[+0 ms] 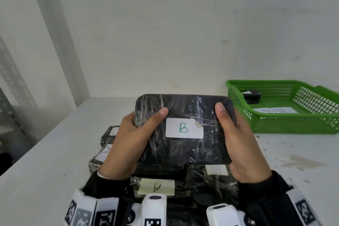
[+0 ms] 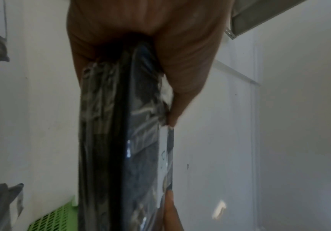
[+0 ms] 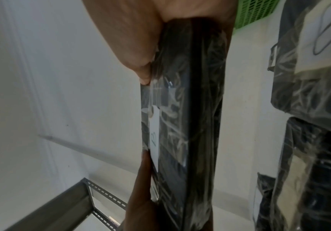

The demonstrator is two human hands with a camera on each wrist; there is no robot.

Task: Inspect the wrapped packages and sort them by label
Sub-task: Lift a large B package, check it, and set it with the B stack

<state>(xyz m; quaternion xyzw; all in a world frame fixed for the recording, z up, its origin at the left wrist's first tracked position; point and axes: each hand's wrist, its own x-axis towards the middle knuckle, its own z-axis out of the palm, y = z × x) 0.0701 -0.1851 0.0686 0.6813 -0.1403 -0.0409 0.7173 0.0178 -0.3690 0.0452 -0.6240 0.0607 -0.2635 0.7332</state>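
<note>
A black package point(image 1: 183, 145) wrapped in clear film is held up above the table, its white label point(image 1: 184, 128) marked B facing me. My left hand point(image 1: 126, 141) grips its left end, thumb on the front. My right hand point(image 1: 238, 139) grips the right end the same way. The left wrist view shows the package point(image 2: 119, 140) edge-on under my left hand point(image 2: 140, 31). In the right wrist view its edge point(image 3: 190, 125) runs down from my right hand point(image 3: 140, 39). Below lie several more wrapped packages, one labelled A point(image 1: 156, 187).
A green mesh basket point(image 1: 286, 124) stands at the right on the white table point(image 1: 45, 180), with a small black item point(image 1: 252, 95) and a white paper point(image 1: 275, 110) inside. A white wall closes the back. A grey metal shelf post point(image 3: 93, 192) stands to the left.
</note>
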